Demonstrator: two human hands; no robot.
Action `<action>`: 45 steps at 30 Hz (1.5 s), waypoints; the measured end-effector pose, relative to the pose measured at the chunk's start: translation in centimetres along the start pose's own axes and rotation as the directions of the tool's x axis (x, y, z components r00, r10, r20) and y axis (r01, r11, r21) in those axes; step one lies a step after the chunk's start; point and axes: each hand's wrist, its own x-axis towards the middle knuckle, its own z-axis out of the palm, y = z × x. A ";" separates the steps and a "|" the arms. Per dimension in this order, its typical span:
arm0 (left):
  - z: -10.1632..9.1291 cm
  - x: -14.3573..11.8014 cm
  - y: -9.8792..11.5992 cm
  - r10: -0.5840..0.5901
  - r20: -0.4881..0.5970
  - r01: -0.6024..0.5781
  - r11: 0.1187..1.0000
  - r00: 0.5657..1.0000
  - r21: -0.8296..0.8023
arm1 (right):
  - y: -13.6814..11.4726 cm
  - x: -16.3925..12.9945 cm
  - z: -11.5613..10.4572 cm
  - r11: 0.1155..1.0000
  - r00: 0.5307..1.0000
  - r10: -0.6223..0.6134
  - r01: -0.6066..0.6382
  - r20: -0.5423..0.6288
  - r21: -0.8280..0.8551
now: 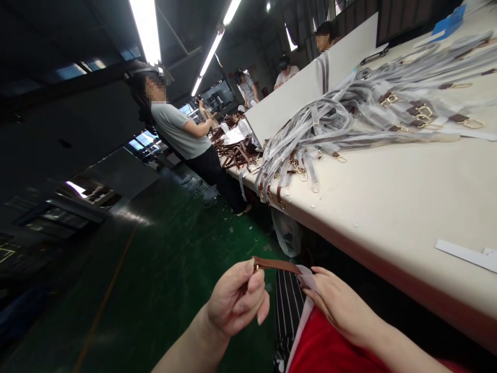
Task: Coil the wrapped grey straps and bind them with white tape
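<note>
Strap [276, 264], brown, narrow, spans between both hands at the 6 o'clock edge of the view, held over the lap and below the table [388, 207] edge, not resting on any surface. Left hand [237, 300] is closed in a pinch, thumb against curled fingers, on the strap's left end, where a small metal fitting appears to sit. Right hand [341, 308] grips the other end together with a pale wrapping strip [308, 280]; its fingers are mostly folded, and the exact contact is hidden.

Hazards, as judged from this position:
- Strap is unsupported. Loosening either pinch would likely drop it to the green floor [163, 269] at 8 o'clock.
- Uneven pull between the hands could tear the pale strip or twist the strap.
- Heap of wrapped straps [349, 119] at 1 o'clock overhangs the table edge; a knock could drag several off.

A co-worker [182, 137] stands at 11 o'clock, well apart.
</note>
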 end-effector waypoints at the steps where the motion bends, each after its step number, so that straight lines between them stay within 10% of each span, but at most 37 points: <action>1: 0.0 0.1 -0.2 -0.006 0.005 0.006 1.000 1.000 -0.008 | 0.1 -0.1 0.1 1.000 1.000 -0.006 0.006 -0.003 -0.020; 8: 0.2 0.1 -0.5 -0.037 0.025 0.038 0.999 0.999 -0.034 | 0.2 -0.5 0.1 0.995 0.997 -0.028 0.020 -0.077 -0.093; 14: 0.2 1.9 -1.3 0.113 -0.178 -0.075 0.975 0.977 0.207 | -1.8 0.2 -0.5 0.936 0.970 0.196 -0.228 0.141 0.268; 18: -1.6 4.3 -4.4 0.417 -0.050 -0.222 0.577 0.908 0.786 | -3.3 0.8 -1.0 0.781 0.941 0.299 -0.336 0.158 0.526; 20: -2.7 5.0 -6.2 0.393 0.149 -0.278 0.296 0.908 0.914 | -3.8 0.9 -1.7 0.704 0.930 0.325 -0.360 0.174 0.611; 22: -3.0 5.1 -7.2 0.362 0.219 -0.308 0.211 0.906 0.928 | -4.1 0.7 -2.3 0.636 0.910 0.353 -0.403 0.216 0.659; 29: 0.7 3.0 -3.0 0.321 -0.233 -0.242 0.918 0.918 0.314 | -2.7 -0.2 -2.1 0.933 0.951 0.304 -0.309 0.058 0.185; 36: 2.8 0.9 -1.1 0.173 -0.253 -0.149 0.983 0.952 0.111 | -2.1 0.7 -1.8 0.992 0.992 0.118 -0.116 -0.046 0.040; 45: 2.0 1.5 -2.3 0.230 -0.273 -0.165 0.957 0.934 0.239 | -2.6 0.8 -1.8 0.972 0.981 0.195 -0.194 0.008 0.130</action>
